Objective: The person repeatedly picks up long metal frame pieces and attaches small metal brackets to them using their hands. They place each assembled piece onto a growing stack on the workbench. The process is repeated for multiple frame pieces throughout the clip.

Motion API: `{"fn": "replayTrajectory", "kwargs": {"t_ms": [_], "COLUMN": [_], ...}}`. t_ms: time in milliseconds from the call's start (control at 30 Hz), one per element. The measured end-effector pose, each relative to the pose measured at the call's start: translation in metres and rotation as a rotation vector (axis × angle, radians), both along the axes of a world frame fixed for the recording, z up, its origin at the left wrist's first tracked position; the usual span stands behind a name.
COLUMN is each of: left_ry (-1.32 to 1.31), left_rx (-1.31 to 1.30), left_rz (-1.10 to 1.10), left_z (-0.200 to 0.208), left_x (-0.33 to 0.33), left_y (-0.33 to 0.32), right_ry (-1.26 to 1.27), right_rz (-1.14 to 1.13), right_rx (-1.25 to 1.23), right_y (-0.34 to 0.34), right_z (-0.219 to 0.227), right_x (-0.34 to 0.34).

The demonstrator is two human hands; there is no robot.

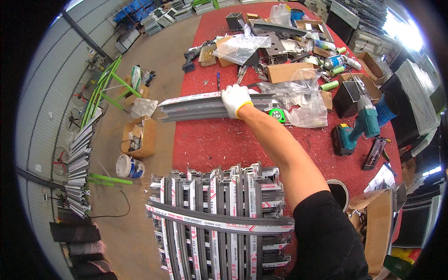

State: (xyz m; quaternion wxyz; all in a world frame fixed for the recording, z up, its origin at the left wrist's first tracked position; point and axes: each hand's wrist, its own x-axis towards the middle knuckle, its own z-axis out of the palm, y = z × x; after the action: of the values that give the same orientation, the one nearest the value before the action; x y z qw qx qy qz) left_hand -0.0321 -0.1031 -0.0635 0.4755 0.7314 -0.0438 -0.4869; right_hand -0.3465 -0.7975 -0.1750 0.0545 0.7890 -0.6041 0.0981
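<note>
My right hand point(236, 100), in a white glove with a yellow cuff, reaches across the red tabletop. Its fingers are closed over the upper of several long grey metal profiles point(193, 111), which lie side by side and stick out past the table's left edge. Just right of the hand, a green tape measure point(277, 115) touches the profiles. A stack of crosswise-laid profiles point(223, 221) with white and red protective film is nearer to me, and one profile point(219, 221) lies across its top. My left hand is out of the picture.
A teal cordless drill point(361, 126) stands at the right of the red table point(224, 147), beside a blue bin point(386, 108). Plastic film point(303, 105), spray cans point(334, 62) and cardboard boxes clutter the far side. A carton point(140, 137) and white bucket point(129, 166) sit on the floor.
</note>
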Motion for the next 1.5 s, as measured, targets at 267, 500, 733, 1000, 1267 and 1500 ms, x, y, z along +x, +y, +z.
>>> {"fn": "replayTrajectory", "kwargs": {"t_ms": [267,500,733,1000,1267,1500], "left_ry": [-0.274,-0.518,-0.270,-0.209,-0.130,-0.267], "left_rx": [0.155,0.042,0.107,-0.018,-0.115,-0.040], "left_rz": [0.018,-0.327,0.013,-0.081,-0.147,-0.085], "left_z": [0.017,-0.019,-0.008,-0.021,-0.020,0.013], "left_x": [-0.026,-0.004,-0.020,-0.003,0.000,-0.037], "left_y": [-0.014,0.003,-0.003,0.010,0.007,0.009], "right_ry": [-0.014,-0.015,-0.049,-0.126,-0.127,-0.167], "right_rz": [0.094,0.118,0.124,0.024,-0.115,-0.033], "right_rx": [0.034,0.063,0.110,0.193,0.273,0.134], "right_y": [0.016,0.045,0.103,0.190,0.218,0.205], "right_z": [0.026,0.065,0.101,0.107,0.041,0.023], "right_x": [-0.009,-0.033,-0.070,-0.115,-0.141,-0.131]}}
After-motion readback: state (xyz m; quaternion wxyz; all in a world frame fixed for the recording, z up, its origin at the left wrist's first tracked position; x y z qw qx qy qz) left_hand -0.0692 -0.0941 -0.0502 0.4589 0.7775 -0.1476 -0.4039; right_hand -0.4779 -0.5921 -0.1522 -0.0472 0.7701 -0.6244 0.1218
